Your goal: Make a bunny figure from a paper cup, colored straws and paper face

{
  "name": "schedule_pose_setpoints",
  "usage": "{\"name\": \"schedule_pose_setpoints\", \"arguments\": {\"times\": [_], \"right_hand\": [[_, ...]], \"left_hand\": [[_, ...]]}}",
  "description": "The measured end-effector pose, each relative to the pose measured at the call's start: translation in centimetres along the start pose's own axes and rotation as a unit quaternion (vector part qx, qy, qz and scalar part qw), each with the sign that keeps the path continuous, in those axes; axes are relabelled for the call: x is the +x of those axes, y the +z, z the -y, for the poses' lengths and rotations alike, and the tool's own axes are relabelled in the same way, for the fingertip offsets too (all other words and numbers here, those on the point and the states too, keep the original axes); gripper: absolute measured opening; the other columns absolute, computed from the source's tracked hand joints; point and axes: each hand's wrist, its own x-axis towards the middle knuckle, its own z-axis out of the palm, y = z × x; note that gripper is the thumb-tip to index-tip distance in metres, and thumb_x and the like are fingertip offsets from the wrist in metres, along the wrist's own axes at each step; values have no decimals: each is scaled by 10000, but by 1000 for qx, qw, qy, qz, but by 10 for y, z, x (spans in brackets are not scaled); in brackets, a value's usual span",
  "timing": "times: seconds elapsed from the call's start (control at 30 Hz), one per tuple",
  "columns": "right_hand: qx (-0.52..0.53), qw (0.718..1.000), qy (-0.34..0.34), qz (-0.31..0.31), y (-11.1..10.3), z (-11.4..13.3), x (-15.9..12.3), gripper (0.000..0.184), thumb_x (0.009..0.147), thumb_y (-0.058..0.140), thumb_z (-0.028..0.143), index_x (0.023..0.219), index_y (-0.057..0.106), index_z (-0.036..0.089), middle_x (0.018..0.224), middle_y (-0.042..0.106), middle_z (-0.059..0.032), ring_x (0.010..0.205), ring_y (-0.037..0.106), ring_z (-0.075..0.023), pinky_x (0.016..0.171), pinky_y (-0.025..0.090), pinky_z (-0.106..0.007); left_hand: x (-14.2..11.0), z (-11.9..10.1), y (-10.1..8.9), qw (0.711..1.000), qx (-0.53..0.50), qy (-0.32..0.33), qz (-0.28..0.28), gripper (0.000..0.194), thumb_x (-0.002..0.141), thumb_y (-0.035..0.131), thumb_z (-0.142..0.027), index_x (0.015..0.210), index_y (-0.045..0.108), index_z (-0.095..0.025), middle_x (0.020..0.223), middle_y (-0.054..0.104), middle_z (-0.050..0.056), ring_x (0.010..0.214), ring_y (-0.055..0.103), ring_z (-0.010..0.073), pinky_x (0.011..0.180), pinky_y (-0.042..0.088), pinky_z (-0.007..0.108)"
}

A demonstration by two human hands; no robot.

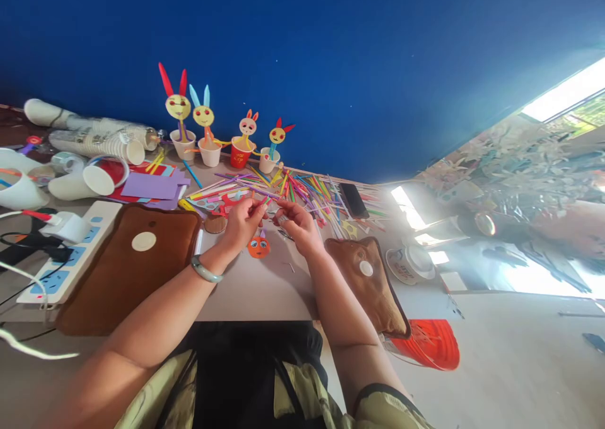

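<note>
My left hand (243, 224), with a bangle (207, 269) at the wrist, is closed in a pinch above the table. Close beside it, my right hand (300, 224) also pinches with thumb and finger. Something small and pale sits at the fingertips of both hands, too small to name. Just below them on the table lies an orange paper face (259, 247) with big eyes and a purple piece at its top. A round brown disc (215, 225) rests left of my left hand.
Several cups with rabbit-faced figures, one a red cup (241, 157), stand along the blue wall. Coloured sticks (297, 186) lie scattered behind my hands. A phone (354, 200), two brown cushions (137, 271), a power strip (70, 252), stacked cups (99, 144) and a red bucket (432, 344) surround the workspace.
</note>
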Motion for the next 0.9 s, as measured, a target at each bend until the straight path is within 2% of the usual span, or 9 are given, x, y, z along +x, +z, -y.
{"name": "schedule_pose_setpoints", "arguments": {"times": [0.2,0.53,0.73,0.9], "right_hand": [[-30,999,29,-19,0,-3,1,311,771,719,436,971,745,200,726,646,6,687,576,-139,673,503,-312],[-1,999,30,-22,2,1,-4,267,752,748,374,974,791,232,827,724,-8,789,636,-150,788,518,-327],[26,998,45,-19,2,2,-3,256,731,748,347,946,806,219,763,701,-2,724,605,-139,767,497,-329],[34,998,43,-4,1,1,-3,251,736,709,288,955,818,232,732,665,13,700,584,-127,743,470,-316]], "left_hand": [[-5,-6,1,999,30,19,3,202,888,612,-363,799,616,-181,689,700,28,529,593,127,495,431,238],[-4,1,1,996,70,46,-5,225,917,605,-392,830,628,-186,679,686,16,544,611,137,509,440,242],[-5,1,0,987,127,94,-6,248,944,576,-391,802,599,-189,563,598,-21,506,553,131,524,385,253],[-5,3,0,980,159,117,-9,255,955,566,-396,808,590,-189,570,583,-25,503,524,126,526,346,259]]}}
